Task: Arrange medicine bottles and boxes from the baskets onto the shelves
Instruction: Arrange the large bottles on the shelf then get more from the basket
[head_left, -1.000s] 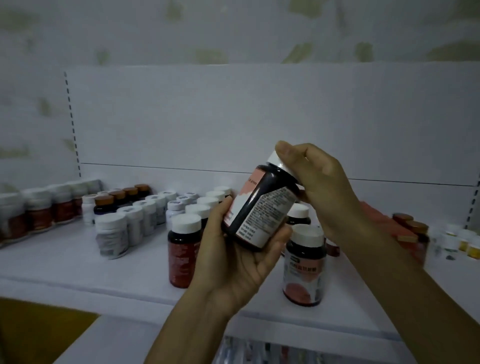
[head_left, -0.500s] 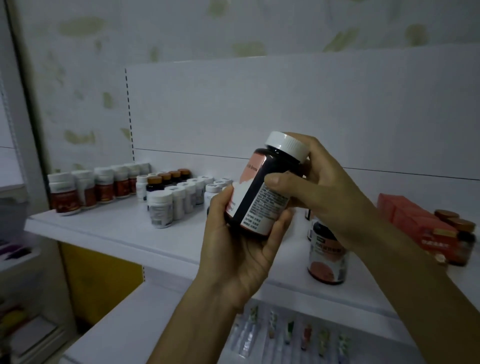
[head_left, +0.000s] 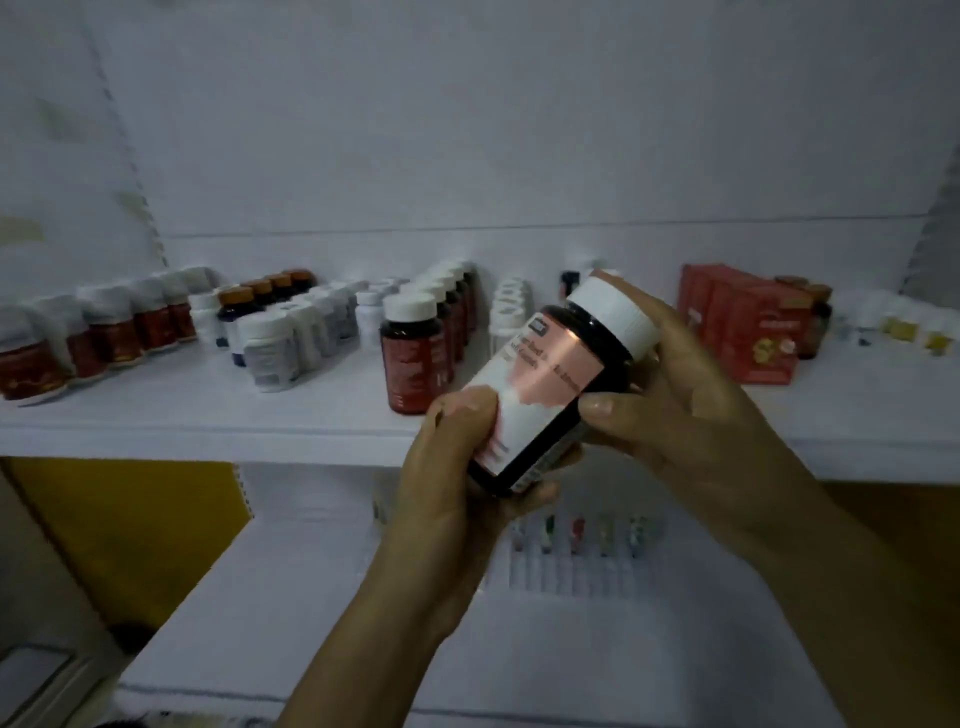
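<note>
White shelf (head_left: 208, 415) carries bottles (head_left: 410, 358) and red boxes (head_left: 737, 322).

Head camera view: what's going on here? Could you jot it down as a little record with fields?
Held item: dark bottle, white cap, pink-and-white label, tilted with cap toward upper right
Left hand: grips the bottle's lower end
Right hand: holds its upper part by the cap
Upper shelf: white, carrying rows of standing bottles
Nearest standing: red-labelled bottle, behind the held one
Red boxes: right part of the shelf
Lower shelf: row of small vials, blurred
</note>
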